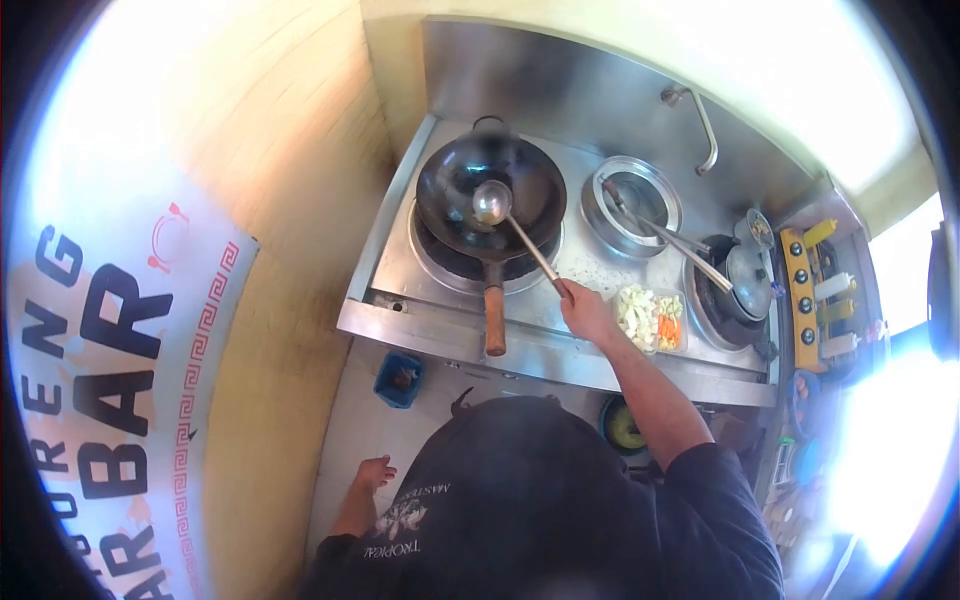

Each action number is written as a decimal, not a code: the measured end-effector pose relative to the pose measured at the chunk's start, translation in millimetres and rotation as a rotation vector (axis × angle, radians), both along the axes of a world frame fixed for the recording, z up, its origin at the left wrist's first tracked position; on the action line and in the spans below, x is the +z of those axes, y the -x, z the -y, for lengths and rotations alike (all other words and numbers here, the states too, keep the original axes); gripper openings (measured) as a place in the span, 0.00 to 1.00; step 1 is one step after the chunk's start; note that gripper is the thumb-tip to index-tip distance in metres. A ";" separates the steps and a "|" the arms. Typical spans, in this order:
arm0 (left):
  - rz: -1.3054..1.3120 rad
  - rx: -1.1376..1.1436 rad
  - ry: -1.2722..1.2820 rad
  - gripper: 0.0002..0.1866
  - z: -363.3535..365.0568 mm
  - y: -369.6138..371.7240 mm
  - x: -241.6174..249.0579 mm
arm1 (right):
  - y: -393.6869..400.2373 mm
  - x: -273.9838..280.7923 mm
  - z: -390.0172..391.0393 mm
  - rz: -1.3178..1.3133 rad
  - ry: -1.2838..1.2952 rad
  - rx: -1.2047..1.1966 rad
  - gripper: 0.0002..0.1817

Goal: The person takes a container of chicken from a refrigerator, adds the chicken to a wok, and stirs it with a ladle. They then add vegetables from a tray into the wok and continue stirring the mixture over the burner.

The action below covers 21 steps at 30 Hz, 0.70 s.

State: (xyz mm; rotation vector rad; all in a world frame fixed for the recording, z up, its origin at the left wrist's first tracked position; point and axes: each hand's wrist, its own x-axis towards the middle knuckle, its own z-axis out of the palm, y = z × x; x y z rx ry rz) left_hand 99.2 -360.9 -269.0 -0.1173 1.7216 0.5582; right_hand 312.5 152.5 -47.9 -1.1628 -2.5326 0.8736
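My right hand (587, 311) is closed around the handle end of a long metal ladle (530, 247). The ladle's round bowl is over the inside of a dark wok (445, 190) that sits on the left burner. I cannot make out what, if anything, is in the ladle. The wok's wooden handle (495, 325) points toward me, and neither hand is on it. Low at my left side, my left hand (375, 472) hangs in the air with its fingers loosely apart, holding nothing.
Chopped white and orange vegetables in clear containers (655, 318) stand right of my right hand. Behind them is a metal pot (640, 205) with utensils across it. A lidded pan (748, 280) occupies the right burner, beside squeeze bottles (835, 287). Below is a blue basket (399, 380).
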 end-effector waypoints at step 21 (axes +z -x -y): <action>-0.507 -1.046 -0.602 0.13 -50.1 8.5 -15.1 | -164.1 151.2 17.0 -0.413 0.840 -0.360 0.24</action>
